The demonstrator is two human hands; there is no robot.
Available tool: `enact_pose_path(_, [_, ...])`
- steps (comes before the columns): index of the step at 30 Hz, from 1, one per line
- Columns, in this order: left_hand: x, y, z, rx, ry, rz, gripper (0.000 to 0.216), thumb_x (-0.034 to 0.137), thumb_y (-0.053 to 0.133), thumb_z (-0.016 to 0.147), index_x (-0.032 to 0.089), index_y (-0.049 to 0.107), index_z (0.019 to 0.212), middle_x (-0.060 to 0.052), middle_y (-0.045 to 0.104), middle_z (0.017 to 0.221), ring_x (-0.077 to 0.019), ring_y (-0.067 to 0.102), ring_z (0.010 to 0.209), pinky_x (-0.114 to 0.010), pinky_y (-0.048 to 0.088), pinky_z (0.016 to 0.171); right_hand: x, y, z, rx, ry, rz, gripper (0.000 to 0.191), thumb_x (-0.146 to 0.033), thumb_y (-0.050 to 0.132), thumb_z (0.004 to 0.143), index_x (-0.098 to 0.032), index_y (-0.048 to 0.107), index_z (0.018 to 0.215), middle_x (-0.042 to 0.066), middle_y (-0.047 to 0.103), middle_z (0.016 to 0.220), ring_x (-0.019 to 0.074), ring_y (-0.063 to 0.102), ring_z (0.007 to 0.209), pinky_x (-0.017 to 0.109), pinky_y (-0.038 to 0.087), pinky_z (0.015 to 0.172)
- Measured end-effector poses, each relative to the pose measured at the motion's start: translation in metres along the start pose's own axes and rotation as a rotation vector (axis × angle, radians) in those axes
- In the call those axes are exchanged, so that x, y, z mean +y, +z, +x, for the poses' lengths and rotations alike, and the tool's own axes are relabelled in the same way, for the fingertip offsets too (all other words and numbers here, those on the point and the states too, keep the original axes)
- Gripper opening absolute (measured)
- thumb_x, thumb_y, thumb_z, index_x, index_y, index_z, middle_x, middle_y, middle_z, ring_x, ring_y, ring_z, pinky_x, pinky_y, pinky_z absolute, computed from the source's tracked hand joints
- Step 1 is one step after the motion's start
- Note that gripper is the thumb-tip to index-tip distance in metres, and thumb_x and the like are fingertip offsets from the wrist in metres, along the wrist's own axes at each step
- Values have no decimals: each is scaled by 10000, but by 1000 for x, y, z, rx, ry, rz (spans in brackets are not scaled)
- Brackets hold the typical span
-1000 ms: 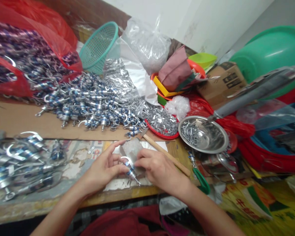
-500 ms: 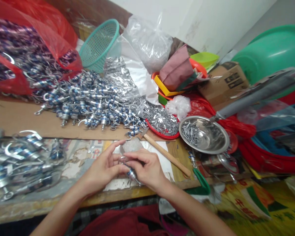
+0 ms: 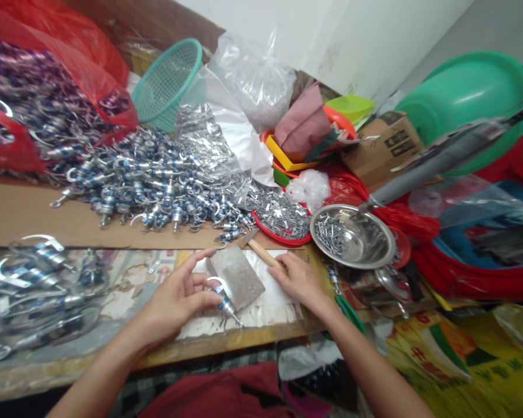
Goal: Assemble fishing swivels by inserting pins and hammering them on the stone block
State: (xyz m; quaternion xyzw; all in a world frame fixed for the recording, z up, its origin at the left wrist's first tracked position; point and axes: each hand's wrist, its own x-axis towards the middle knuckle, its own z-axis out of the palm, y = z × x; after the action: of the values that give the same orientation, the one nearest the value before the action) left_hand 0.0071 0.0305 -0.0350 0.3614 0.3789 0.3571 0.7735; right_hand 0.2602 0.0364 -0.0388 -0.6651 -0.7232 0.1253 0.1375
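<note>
My left hand [image 3: 187, 293] pinches a small silver-and-blue metal fitting [image 3: 225, 301] with a curved hook at its top and a ring at its lower end. The fitting is tilted beside a flat grey metal block [image 3: 237, 274], which lies on a white sheet [image 3: 283, 310]. On the block's right, my right hand [image 3: 298, 280] has its fingers closed on the wooden handle of a hammer [image 3: 262, 252]. The hammer's head lies just behind the block. Part of the handle is hidden under my fingers.
Many similar fittings [image 3: 157, 180] are heaped behind, with more [image 3: 30, 290] at left. A red dish of small metal strips [image 3: 283, 217] stands beside a steel bowl of pins [image 3: 353, 238]. A grey lever arm [image 3: 440, 157] slants in from the right.
My right hand has let go of the fitting and moved right onto the hammer's handle. The left hand still holds the fitting. The metal block now shows plainly.
</note>
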Motion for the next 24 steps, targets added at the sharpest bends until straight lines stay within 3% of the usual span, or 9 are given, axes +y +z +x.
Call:
enact_pose_path(4, [0, 2, -2, 22, 8, 3, 778, 114, 694, 611, 202, 295, 1274, 29, 625, 674, -155, 627, 625, -337, 536, 647, -15, -11, -20, 61, -27, 94, 157, -265, 532, 814, -162, 575, 923, 39, 625, 810, 176, 601, 721, 276, 468, 621])
enact_pose_path(8, [0, 2, -2, 45, 9, 9, 773, 103, 690, 603, 199, 305, 1265, 34, 628, 667, -141, 620, 598, -310, 536, 616, -42, -35, -55, 173, -272, 225, 386, -186, 500, 853, -216, 453, 1235, 62, 614, 1051, 168, 593, 937, 249, 468, 778])
enact_pose_path(11, [0, 2, -1, 45, 13, 12, 794, 106, 697, 595, 195, 293, 1273, 32, 635, 658, -149, 625, 594, -322, 540, 613, -53, -41, -76, 140, -399, 211, 521, -91, 458, 856, -261, 346, 1335, 57, 607, 1069, 157, 594, 931, 242, 475, 780])
enact_pose_path(15, [1, 4, 0, 81, 18, 26, 816, 98, 707, 571, 190, 295, 1269, 27, 647, 653, -165, 634, 598, -339, 544, 614, -54, -33, -87, -16, -378, 79, 520, -64, 382, 852, -229, 355, 1344, 67, 632, 901, 170, 613, 757, 264, 510, 640])
enact_pose_path(21, [2, 5, -2, 102, 20, 36, 831, 108, 719, 559, 197, 306, 1274, 27, 663, 645, -165, 638, 583, -338, 545, 610, -49, -21, -95, 39, -321, 131, 502, -78, 380, 860, -232, 372, 1338, 77, 634, 988, 166, 623, 827, 277, 515, 744])
enact_pose_path(24, [3, 5, -3, 111, 19, 82, 799, 138, 720, 576, 208, 329, 1269, 23, 680, 664, -182, 654, 617, -346, 539, 635, -37, -13, -87, 55, -210, 235, 439, -145, 429, 866, -228, 437, 1297, 73, 634, 1053, 171, 621, 906, 272, 508, 786])
